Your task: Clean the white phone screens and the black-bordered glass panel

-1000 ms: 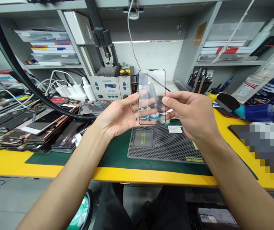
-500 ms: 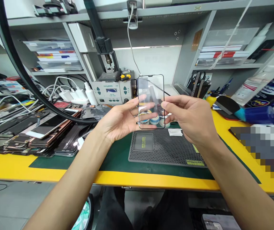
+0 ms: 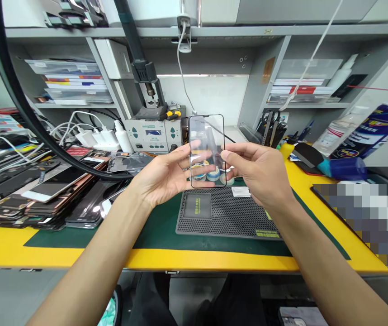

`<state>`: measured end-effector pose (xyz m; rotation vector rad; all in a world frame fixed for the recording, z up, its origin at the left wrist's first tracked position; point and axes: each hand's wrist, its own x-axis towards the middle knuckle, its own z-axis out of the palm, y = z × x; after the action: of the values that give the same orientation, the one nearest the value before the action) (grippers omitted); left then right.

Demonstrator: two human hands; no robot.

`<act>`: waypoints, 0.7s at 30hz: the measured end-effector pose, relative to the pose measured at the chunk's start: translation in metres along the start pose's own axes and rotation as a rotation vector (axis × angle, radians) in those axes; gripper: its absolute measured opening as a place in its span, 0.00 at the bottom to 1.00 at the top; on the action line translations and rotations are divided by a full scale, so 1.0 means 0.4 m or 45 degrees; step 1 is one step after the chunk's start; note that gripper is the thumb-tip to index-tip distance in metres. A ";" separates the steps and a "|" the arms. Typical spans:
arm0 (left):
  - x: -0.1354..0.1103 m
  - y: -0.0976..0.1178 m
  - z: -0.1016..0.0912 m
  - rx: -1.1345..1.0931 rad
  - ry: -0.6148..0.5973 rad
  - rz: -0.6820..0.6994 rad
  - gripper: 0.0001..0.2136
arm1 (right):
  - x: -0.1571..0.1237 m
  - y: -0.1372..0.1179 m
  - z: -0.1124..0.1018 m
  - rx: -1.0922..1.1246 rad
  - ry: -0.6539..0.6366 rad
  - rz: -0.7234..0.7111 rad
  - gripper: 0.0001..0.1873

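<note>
A clear phone front glass (image 3: 207, 136) with a thin black border and a notch stands upright above the bench. My right hand (image 3: 260, 170) pinches its right edge between thumb and fingers. Behind the pane, my left hand (image 3: 165, 176) has its fingers spread, and they show through the glass; whether they touch it I cannot tell. Through the lower part of the pane, small round tubs (image 3: 213, 174) are visible. Below both hands lies a black perforated mat (image 3: 228, 217), with a small white packet (image 3: 241, 192) on it.
Stacked phones and screens (image 3: 54, 181) cover the left side of the bench. A soldering or hot-air station (image 3: 153, 134) stands at the back, and a black hose (image 3: 27, 104) arcs across the left. Bottles (image 3: 336, 131) and a blue-handled brush (image 3: 346, 167) are at the right.
The camera view has shifted slightly up and to the right, so everything sits lower and further left. Both hands keep about the same pose around the glass.
</note>
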<state>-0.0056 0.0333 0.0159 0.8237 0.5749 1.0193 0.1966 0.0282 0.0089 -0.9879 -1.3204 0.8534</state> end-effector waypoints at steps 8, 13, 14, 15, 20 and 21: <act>-0.004 0.004 0.007 -0.021 0.064 -0.019 0.11 | -0.006 -0.010 0.005 -0.103 0.012 -0.059 0.12; -0.003 0.004 0.010 -0.029 0.062 -0.026 0.12 | -0.008 -0.016 0.002 -0.162 0.024 -0.061 0.12; -0.003 0.003 0.010 -0.037 0.062 -0.027 0.12 | -0.008 -0.016 0.002 -0.167 0.025 -0.060 0.12; -0.002 0.002 0.009 -0.040 0.063 -0.027 0.12 | -0.007 -0.016 0.002 -0.170 0.028 -0.057 0.12; -0.003 -0.001 0.004 -0.034 0.059 -0.018 0.12 | -0.006 -0.017 0.008 -0.152 0.057 -0.040 0.10; -0.004 -0.001 0.003 -0.039 0.054 -0.018 0.11 | -0.006 -0.017 0.009 -0.152 0.060 -0.036 0.10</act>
<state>-0.0051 0.0312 0.0164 0.7719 0.5990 1.0324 0.1926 0.0238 0.0143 -1.0731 -1.3542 0.7325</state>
